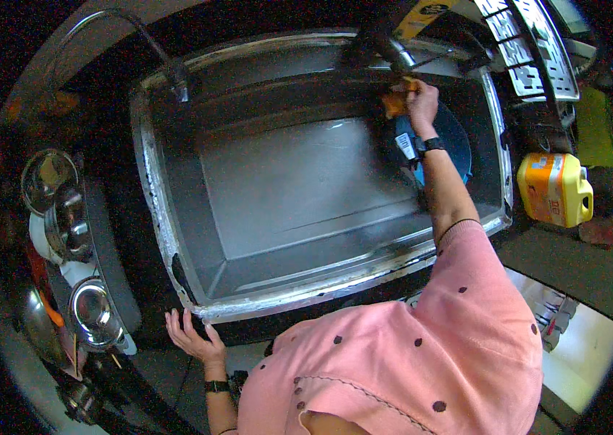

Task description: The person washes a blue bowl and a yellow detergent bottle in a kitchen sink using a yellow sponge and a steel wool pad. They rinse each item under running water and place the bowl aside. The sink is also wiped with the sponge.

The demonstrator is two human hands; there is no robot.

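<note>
A rectangular stainless-steel sink (pixel 284 185) lies before me. My right hand (pixel 422 104) reaches across to its far right part. There it grips an orange-brown thing, perhaps a sponge or cloth (pixel 395 104), blurred and partly hidden by my fingers. Below my right wrist, a round dark-blue basin (pixel 456 136) rests inside the sink, partly covered by my forearm. A white label (pixel 406 146) shows on something dark beside the basin. My left hand (pixel 196 338) has its fingers apart at the near left corner of the sink, fingertips by the rim, holding nothing.
A curved faucet (pixel 162 51) overhangs the far left of the sink. Metal bowls (pixel 95 312) and pans stand to the left. On the right are a yellow jug (pixel 555 189), a slotted metal rack (pixel 534 51) and a green item (pixel 595 128). Another spout (pixel 403 56) stands beyond my right hand.
</note>
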